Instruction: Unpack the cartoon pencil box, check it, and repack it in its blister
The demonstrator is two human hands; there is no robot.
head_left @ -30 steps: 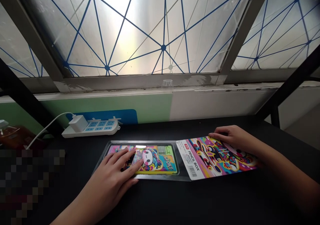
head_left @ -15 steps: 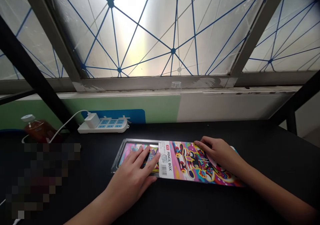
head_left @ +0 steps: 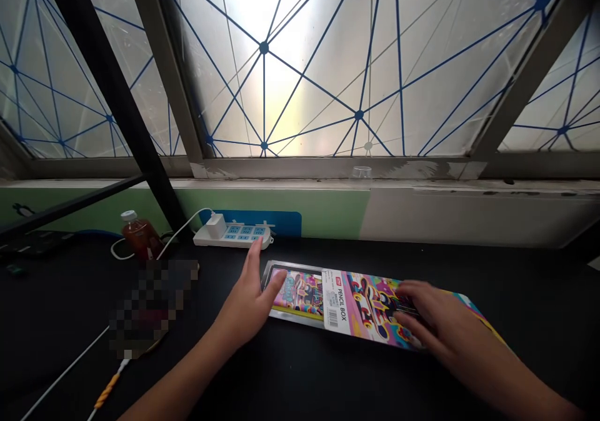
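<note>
A colourful pencil box [head_left: 302, 293] lies in a clear plastic tray [head_left: 295, 316] on the black table, its left part showing. Over the rest runs a bright printed card sleeve [head_left: 368, 302] with a white strip reading "PENCIL BOX". At the tray's left end is my left hand [head_left: 244, 302], open, thumb and fingers spread; the thumb overlaps the box's corner, and I cannot tell if it touches. My right hand [head_left: 443, 324] rests over the sleeve's right part, fingers and thumb apart, hiding some of the print. Another multicoloured edge [head_left: 480, 315] shows beyond that hand.
A white power strip [head_left: 234, 237] with a plugged-in charger stands against the wall. To its left are a bottle of reddish-brown liquid [head_left: 140, 237] and a blurred-out object [head_left: 150, 308] with a cable. A small clear cup [head_left: 362, 172] sits on the window sill.
My left hand has lifted from the pencil box and moved to its left end, fingers spreading. The right hand's fingers have opened over the sleeve. The view has turned left.
</note>
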